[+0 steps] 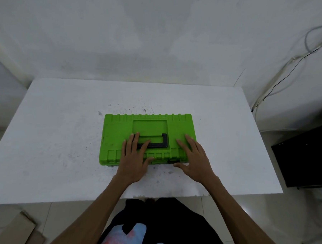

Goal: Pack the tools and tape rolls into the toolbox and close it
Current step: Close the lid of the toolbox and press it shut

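A bright green plastic toolbox [148,137] lies flat with its lid down near the middle of a white table [54,127], slightly closer to the near edge than to the far one. The box is a wide rectangle with rounded corners and a moulded, matte surface; short raised ribs run along its far and near edges, and a shallow rectangular recess sits in the centre of the lid. A black, squared-off carrying handle [157,143] lies folded flat into that recess. The left hand [134,158] rests palm down on the lid with its fingers straight and slightly spread, the fingertips reaching over the left end of the handle. The right hand [192,157] also lies palm down, fingers straight and fanned on the right part of the lid, while its thumb stretches out along the near front edge of the box, beside a small black latch [172,160]. The tabletop looks chalky and rough, speckled with faint dark and reddish flecks, and its near edge is chipped. Behind it stands a pale, blotchy wall [151,29] with thin cables [277,82] trailing down at the right. A black box-shaped object [307,155] sits to the right of the table, and flat brown cardboard [22,235] lies on the tiled floor at lower left.
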